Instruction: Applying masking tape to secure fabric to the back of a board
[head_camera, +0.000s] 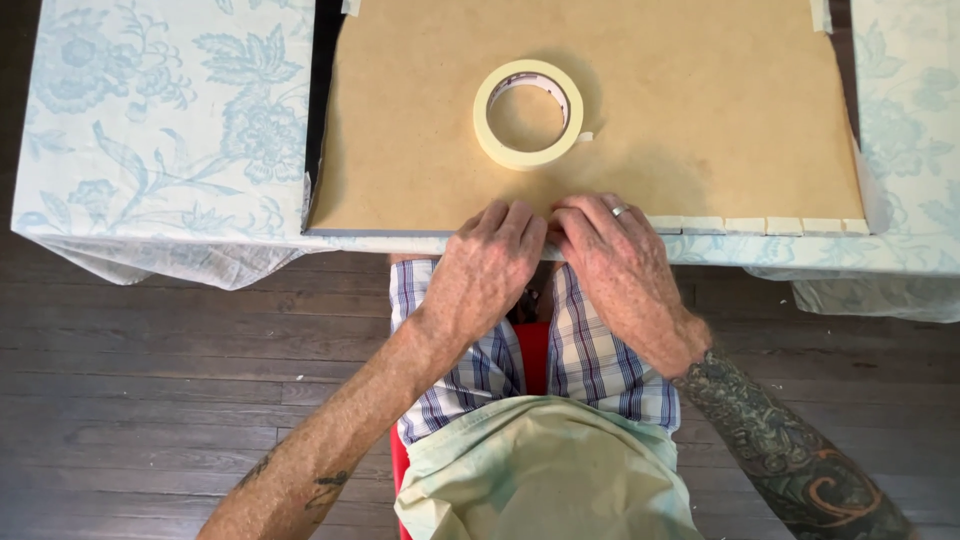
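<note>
left to right: blue floral tablecloth (160, 120) covers the table, dark wood floor (150, 400) below it. brown paper-backed board (600, 110) lies flat on the cloth, long axis running left-right, near edge parallel to the table edge. roll of masking tape (529, 113) sits flat on the board, centre, well beyond both hands, loose tail pointing right. left hand (487, 268) is palm down, fingers curled over the board's near edge, tips pressing on it; no gap to speak of, can't tell if anything is pinched underneath. right hand (612, 262) is just beside it, thumbs almost touching, same palm-down pose, fingers flat on the edge, ring on one finger. row of short tape strips (760, 226) runs along the near edge from the right hand out to the right corner; edge left of the left hand is bare. both forearms come in from below, angled inward. the roll is about equally far from either hand.
</note>
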